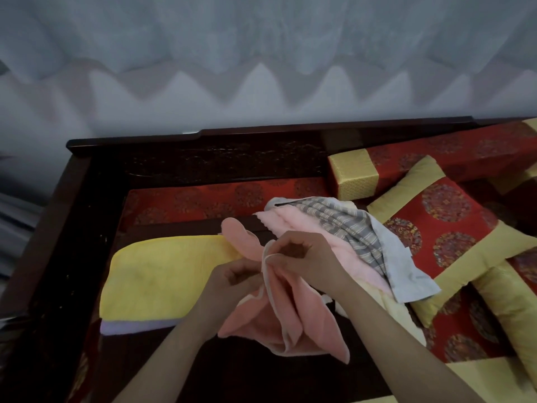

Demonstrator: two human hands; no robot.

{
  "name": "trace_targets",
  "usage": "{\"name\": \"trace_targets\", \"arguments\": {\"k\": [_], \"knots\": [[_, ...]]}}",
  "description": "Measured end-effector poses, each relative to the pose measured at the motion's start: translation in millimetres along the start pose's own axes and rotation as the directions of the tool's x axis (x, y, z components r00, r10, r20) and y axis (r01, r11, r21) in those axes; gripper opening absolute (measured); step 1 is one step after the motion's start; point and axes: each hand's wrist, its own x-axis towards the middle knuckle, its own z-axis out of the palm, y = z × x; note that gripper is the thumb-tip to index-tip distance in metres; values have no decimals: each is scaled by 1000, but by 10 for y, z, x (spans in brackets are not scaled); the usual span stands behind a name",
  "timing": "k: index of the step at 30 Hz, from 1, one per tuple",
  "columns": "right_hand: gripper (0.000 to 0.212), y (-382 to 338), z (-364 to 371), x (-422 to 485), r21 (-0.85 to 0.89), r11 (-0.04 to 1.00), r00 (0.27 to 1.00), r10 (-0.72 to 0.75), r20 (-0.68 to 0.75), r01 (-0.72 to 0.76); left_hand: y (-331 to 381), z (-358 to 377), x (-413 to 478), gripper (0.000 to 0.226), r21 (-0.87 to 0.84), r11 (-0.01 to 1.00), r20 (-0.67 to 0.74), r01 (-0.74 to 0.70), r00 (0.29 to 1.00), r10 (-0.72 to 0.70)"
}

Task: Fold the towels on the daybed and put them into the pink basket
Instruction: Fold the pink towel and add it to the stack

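A salmon-pink towel [286, 312] hangs crumpled in the middle, lifted off the daybed. My left hand [232, 279] pinches its edge from the left and my right hand [302, 255] grips its pale hem just beside it. To the left lies a folded yellow towel [157, 277] on top of a folded lilac one [136, 327]. Behind my right hand is a loose heap: a light pink towel [293, 223], a grey striped towel [345, 222] and a cream one [392, 306]. No pink basket is in view.
The dark wooden daybed frame [191, 141] runs along the back and left. Red and gold cushions [447, 228] and a bolster [354, 173] fill the right side. A pale curtain [261, 68] hangs behind.
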Motion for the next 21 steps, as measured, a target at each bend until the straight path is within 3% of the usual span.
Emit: {"name": "trace_targets", "arguments": {"k": [4,7,10,14,17,19,21], "knots": [[22,48,12,33,-42,999,1000,15,-17,-16,-61,-40,1,14,-87,996,73,25,997,-19],[16,113,28,52,-53,998,999,32,11,-31,-47,9,30,34,-222,969,57,106,994,-95],[11,179,48,54,-89,995,999,43,22,-41,-44,70,61,46,-231,965,21,124,992,-122],[7,192,68,31,-86,995,998,58,30,-55,-23,69,56,25,-99,992,21,83,996,-81],[15,197,34,-20,-64,995,997,80,14,-78,-4,25,25,16,-23,999,5,48,999,-48],[22,247,16,-112,-121,987,993,108,40,-102,44,-48,-21,18,-54,998,-43,31,999,-33],[20,353,52,-243,-295,949,987,144,73,-116,94,-167,-85,17,-152,988,-74,23,997,-34]]}}
